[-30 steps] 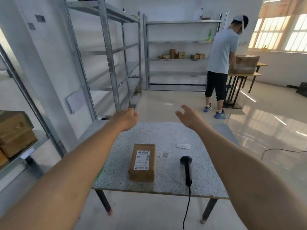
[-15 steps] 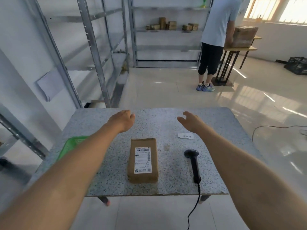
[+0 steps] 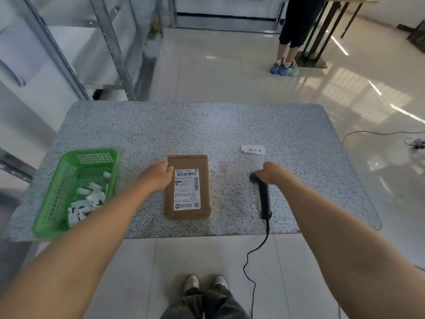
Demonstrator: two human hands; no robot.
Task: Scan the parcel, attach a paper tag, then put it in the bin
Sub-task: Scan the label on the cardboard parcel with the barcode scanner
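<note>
A brown cardboard parcel point(image 3: 187, 187) with a white shipping label lies flat near the front middle of the speckled table point(image 3: 207, 125). My left hand point(image 3: 156, 178) is at its upper left edge, fingers curled onto the box. A black corded scanner point(image 3: 264, 199) lies to the right of the parcel. My right hand point(image 3: 271, 173) is closed over the scanner's head. A small white paper tag point(image 3: 253, 149) lies on the table behind the scanner. A green plastic bin point(image 3: 49, 199) stands at the front left and holds several white paper scraps.
The scanner's cable point(image 3: 255, 249) hangs off the table's front edge to the floor beside my feet point(image 3: 204, 284). Metal shelving point(image 3: 110, 42) stands behind the table on the left. Another person's legs point(image 3: 289, 42) are at the far right by a second table.
The view has tilted down, bringing the green bin into sight. Both hands have dropped from above the table: the left onto the parcel's edge, the right onto the scanner's head.
</note>
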